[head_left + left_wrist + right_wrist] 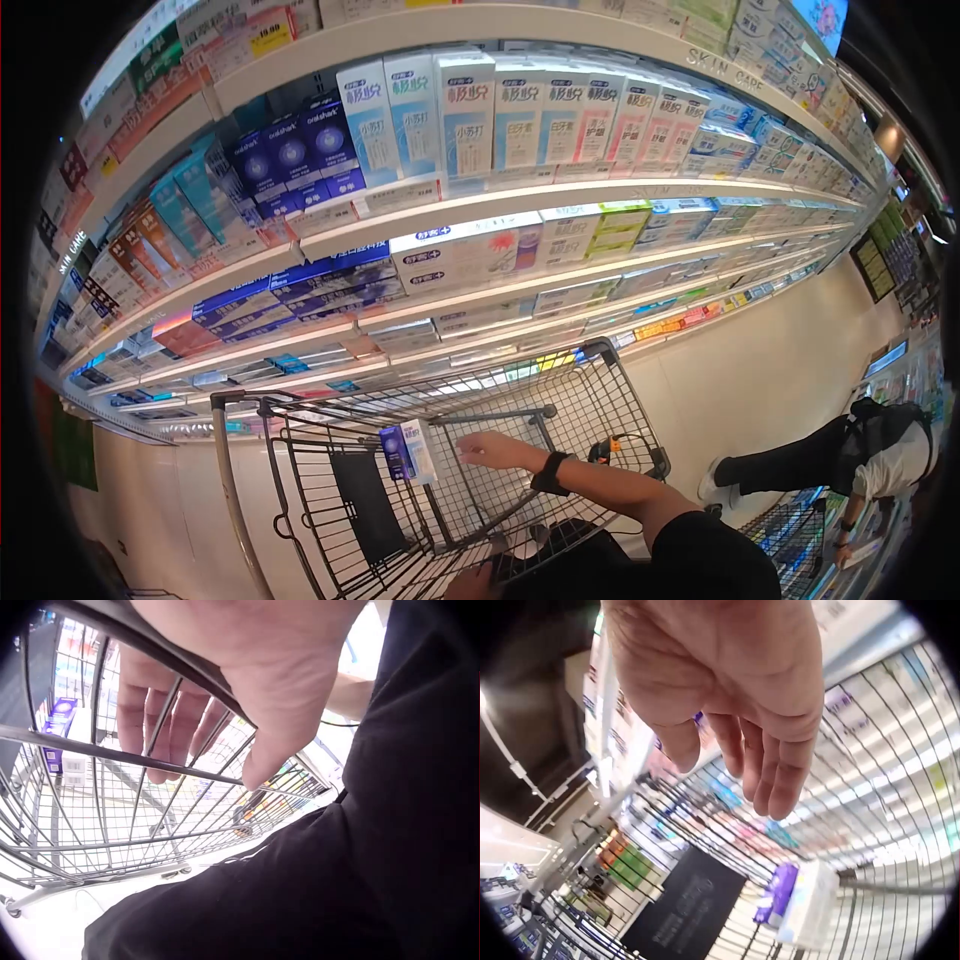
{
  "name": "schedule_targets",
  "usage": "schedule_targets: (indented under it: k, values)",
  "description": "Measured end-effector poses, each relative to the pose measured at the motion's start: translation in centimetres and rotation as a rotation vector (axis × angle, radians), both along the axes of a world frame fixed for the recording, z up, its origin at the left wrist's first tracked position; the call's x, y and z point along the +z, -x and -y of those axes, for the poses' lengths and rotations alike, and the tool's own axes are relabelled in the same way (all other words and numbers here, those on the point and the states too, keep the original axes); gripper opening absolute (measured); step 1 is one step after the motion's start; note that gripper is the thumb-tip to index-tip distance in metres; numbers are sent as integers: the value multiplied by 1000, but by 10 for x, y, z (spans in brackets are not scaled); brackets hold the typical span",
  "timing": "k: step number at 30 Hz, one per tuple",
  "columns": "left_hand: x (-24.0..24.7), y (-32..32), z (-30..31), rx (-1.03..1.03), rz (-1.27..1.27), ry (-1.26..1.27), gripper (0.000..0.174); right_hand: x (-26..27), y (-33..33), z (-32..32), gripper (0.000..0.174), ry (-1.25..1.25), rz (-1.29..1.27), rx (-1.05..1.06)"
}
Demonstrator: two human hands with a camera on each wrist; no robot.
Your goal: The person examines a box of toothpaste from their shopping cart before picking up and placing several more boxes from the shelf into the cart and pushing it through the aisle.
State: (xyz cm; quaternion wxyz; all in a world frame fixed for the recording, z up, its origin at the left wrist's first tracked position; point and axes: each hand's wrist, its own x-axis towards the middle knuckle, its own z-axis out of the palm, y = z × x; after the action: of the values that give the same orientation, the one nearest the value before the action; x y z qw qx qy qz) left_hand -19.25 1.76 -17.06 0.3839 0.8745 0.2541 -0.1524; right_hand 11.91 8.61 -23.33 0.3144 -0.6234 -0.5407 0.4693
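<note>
My right hand hovers over the shopping cart, palm down, its fingers loose and holding nothing. Close by, a purple toothpaste box and a white-and-blue toothpaste box stand side by side in the cart, near its dark panel. The right wrist view shows the same purple box and white box beyond the fingertips. My left hand rests over the cart's side rim, with relaxed fingers hanging inside the wire wall and the thumb on the outer side.
Shelves of boxed oral-care goods curve along the far side of the cart. At the right, a person bends toward another shelf. Pale floor runs between them. A small black-and-orange item shows by the cart's near side.
</note>
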Motion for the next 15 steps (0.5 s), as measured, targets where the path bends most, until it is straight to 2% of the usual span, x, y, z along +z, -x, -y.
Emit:
schedule_targets:
  k: [1,4,8,10,11,15]
  values:
    - [-1,2,2,-9,9,-25,48,24,-8,9,44,-178,19,-45]
    - [13,-7,6,42,-5,-14,48,148,-48,24,44,-318,218,39]
    - [22,-7,10,73,-19,-35,51,281,-93,28,44,-619,463,-75]
    - [5,-7,11,23,-103,-53,54,320,-109,15,41,-830,653,-166]
    - [5,-8,12,67,-165,-7,55,336,-114,5,41,-857,667,-188]
    - [35,-14,16,107,-155,-12,51,372,-133,-43,42,-1088,847,-251]
